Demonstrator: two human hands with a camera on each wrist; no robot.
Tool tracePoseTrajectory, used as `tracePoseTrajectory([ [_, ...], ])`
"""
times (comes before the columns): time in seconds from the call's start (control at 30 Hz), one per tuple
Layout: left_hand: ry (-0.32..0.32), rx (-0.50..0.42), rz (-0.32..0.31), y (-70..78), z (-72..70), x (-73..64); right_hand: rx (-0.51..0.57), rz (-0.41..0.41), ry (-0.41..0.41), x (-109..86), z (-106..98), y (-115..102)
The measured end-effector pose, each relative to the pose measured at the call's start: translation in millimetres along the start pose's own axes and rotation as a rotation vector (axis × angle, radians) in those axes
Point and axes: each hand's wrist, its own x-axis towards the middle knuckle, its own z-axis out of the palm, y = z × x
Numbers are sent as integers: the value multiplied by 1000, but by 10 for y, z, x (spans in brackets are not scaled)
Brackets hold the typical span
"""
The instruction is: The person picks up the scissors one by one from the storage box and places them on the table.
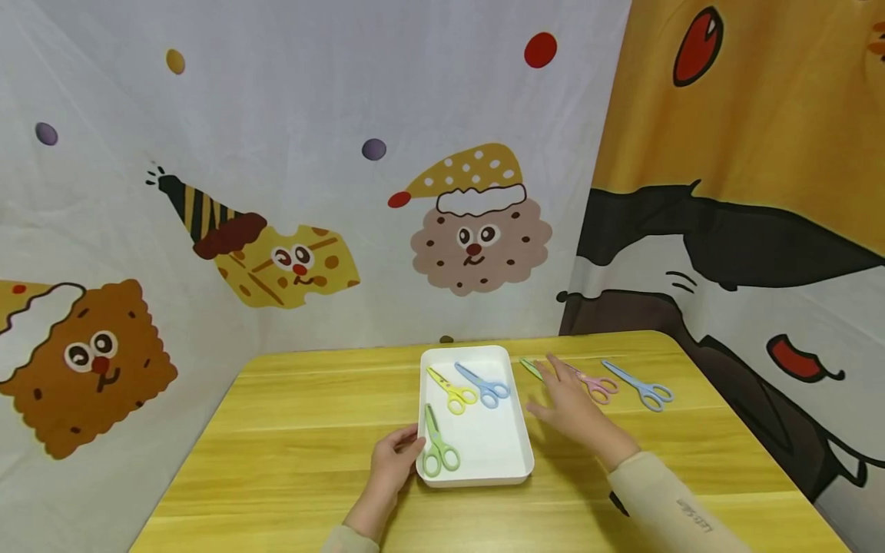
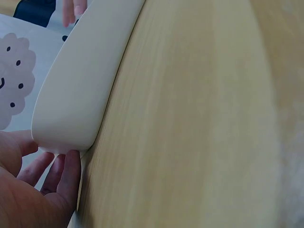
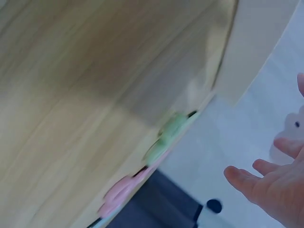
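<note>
A shallow white tray (image 1: pixel 484 449) stands on the table with three pairs of scissors in it: yellow scissors (image 1: pixel 452 394), blue scissors (image 1: pixel 487 386) and green scissors (image 1: pixel 437 445). My left hand (image 1: pixel 396 461) holds the tray's near left side, thumb at the rim and fingertips against the outer wall (image 2: pixel 71 95). To the right of the tray, my right hand (image 1: pixel 570 407) hovers with spread fingers and nothing in it. It partly covers another pair of green scissors (image 3: pixel 166 135) and the pink scissors (image 1: pixel 598 386). Farther right lie larger blue scissors (image 1: pixel 639 386).
The wooden table (image 1: pixel 311 430) extends to both sides and in front of the tray. Behind its back edge hangs a pale cloth (image 1: pixel 311 153) printed with cartoon snacks, and an orange and black printed cloth (image 1: pixel 760 153) hangs on the right.
</note>
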Motion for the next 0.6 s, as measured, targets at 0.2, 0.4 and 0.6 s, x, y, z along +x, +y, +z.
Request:
tracePoseTrajectory([
  [0.2,-2,14,3,0,-2,2,3,-15,-13,19,100,-213],
  [0.4,0,10,-3,9,1,-2,33,-29,-34,19,145,-355],
  [0.6,0,9,-6,15,2,-7,13,-21,-75,10,213,-454],
])
